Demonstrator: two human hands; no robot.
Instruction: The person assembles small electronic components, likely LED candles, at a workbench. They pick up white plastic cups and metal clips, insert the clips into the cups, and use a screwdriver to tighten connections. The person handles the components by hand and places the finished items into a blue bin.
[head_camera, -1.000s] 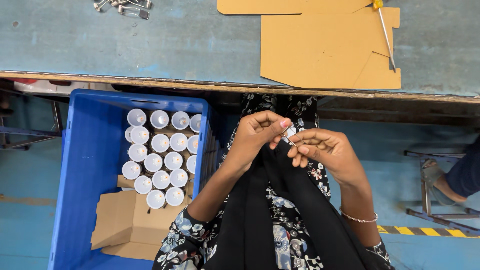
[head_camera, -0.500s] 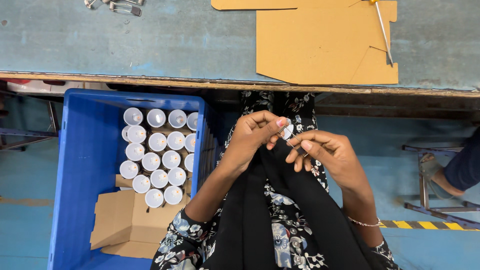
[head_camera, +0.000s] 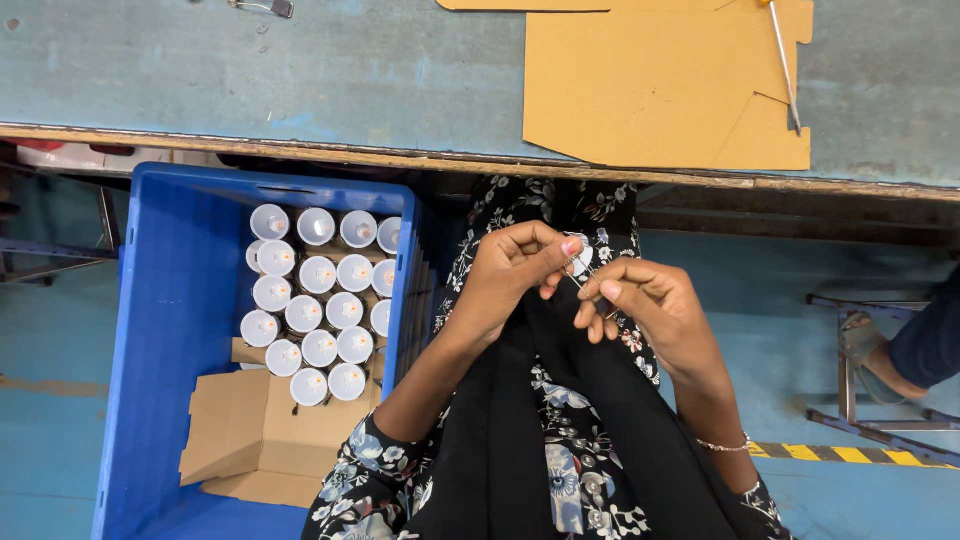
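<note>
Small white part (head_camera: 581, 262) with thin wire sits pinched between both hands, held over lap just below table (head_camera: 300, 80) front edge. Left hand (head_camera: 510, 275) grip closed, fingertips on part; right hand (head_camera: 650, 310) grip closed on wire end, touching left fingers. Blue crate (head_camera: 170, 330) just beside left forearm, packed with white round caps (head_camera: 315, 300) in rows, flattened cardboard (head_camera: 250, 440) at its near end. Tan cardboard sheet (head_camera: 660, 90) lies at table edge, thin tool (head_camera: 785, 65) on it. Open floor to right; another person's foot (head_camera: 865, 340) by metal frame.
</note>
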